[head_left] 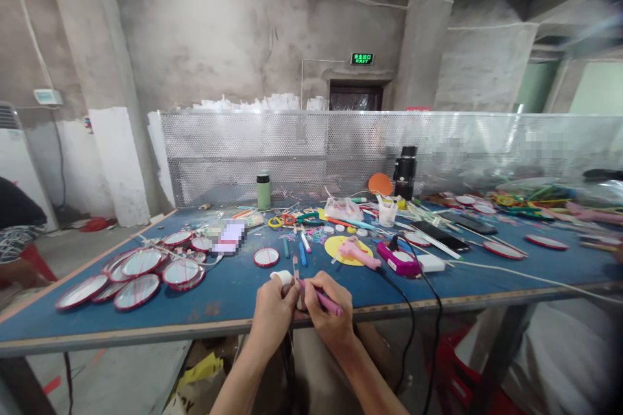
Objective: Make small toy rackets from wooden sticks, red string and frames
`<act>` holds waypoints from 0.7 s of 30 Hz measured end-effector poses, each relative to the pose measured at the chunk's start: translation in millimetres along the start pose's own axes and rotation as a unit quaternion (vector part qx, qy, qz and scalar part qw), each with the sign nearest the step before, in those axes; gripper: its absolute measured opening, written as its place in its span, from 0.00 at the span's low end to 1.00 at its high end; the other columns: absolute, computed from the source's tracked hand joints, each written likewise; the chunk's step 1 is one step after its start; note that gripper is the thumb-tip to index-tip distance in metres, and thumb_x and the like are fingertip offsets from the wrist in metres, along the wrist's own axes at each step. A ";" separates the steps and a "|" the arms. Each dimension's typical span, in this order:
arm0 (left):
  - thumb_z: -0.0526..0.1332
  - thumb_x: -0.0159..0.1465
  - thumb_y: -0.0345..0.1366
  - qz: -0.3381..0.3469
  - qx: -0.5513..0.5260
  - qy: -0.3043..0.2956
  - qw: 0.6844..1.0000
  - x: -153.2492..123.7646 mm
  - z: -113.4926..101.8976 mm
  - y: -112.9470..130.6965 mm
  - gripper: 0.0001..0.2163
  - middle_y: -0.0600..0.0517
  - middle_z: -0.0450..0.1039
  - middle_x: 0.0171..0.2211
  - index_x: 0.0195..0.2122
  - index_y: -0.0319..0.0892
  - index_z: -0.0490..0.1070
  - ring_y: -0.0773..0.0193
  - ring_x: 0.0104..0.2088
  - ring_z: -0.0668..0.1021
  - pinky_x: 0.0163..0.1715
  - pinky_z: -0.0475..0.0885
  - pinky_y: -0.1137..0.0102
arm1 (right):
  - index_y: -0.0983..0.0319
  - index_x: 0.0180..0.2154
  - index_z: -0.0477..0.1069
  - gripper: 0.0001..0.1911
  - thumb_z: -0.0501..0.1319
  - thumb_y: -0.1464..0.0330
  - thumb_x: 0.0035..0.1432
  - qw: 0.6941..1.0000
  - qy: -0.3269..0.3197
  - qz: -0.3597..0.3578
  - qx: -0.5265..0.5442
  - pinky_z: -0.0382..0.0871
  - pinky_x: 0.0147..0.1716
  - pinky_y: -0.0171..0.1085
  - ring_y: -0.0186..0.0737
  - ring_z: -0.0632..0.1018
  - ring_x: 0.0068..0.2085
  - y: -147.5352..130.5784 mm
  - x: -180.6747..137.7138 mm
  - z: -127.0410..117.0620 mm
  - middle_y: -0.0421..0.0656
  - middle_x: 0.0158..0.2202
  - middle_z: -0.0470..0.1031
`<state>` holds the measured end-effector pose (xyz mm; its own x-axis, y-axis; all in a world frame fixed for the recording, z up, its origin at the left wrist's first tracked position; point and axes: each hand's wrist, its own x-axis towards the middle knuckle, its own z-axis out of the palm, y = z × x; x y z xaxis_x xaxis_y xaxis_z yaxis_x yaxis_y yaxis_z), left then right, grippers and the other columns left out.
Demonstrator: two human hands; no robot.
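Observation:
My left hand [276,305] is closed at the table's front edge, pinching a thin flat stick [295,264] with a brownish tip that points up. Against its fingers is a small white rounded piece [281,276]; whether it is gripped too, I cannot tell. My right hand [331,307] is wrapped round a pink-purple pen [329,303], whose front end meets the stick near my left fingertips. Just beyond lie a round red-rimmed mirror [266,257], a blue pen [303,255] and a pink glue gun [357,251] on a yellow disc [335,248].
Red-rimmed mirrors [137,292] are heaped at left beside a phone [230,237]. Right of the glue gun sits a purple box [398,260]; black cables [413,321] hang over the front edge. A green bottle [263,192] and black thermos [405,173] stand before a perforated metal screen [233,155].

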<state>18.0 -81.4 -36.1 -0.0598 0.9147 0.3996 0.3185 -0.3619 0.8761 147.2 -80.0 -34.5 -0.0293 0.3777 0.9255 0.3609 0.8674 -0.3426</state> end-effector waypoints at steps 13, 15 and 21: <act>0.60 0.60 0.47 -0.002 -0.002 0.005 1.000 0.3 0.2 -2.1 0.15 0.56 0.66 0.18 0.24 0.42 0.67 0.67 0.21 0.69 0.21 0.64 0.75 | 0.61 0.30 0.71 0.08 0.57 0.74 0.62 1.000 0.001 0.002 0.007 0.66 0.27 0.32 0.33 0.73 0.25 0.3 -0.4 1.6 0.39 0.24 0.71; 0.59 0.60 0.47 -0.002 -0.005 0.004 1.000 0.1 0.1 -2.2 0.14 0.56 0.67 0.18 0.24 0.42 0.68 0.67 0.21 0.69 0.21 0.64 0.75 | 0.61 0.30 0.71 0.08 0.57 0.75 0.62 1.000 0.003 0.005 0.006 0.66 0.27 0.32 0.33 0.73 0.25 0.8 -0.3 1.4 0.39 0.24 0.71; 0.59 0.60 0.47 -0.010 -0.019 -0.004 1.000 -0.5 0.3 -0.9 0.14 0.56 0.67 0.19 0.25 0.42 0.67 0.66 0.22 0.71 0.21 0.66 0.75 | 0.61 0.29 0.70 0.09 0.57 0.74 0.62 1.000 0.011 0.008 0.008 0.66 0.26 0.32 0.32 0.72 0.23 -0.6 -0.6 0.9 0.38 0.23 0.70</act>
<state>18.0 -81.5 -37.1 -0.0591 0.9232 0.3798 0.2813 -0.3496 0.8937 146.2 -80.5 -35.0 -0.0033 0.3846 0.9231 0.3470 0.8661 -0.3597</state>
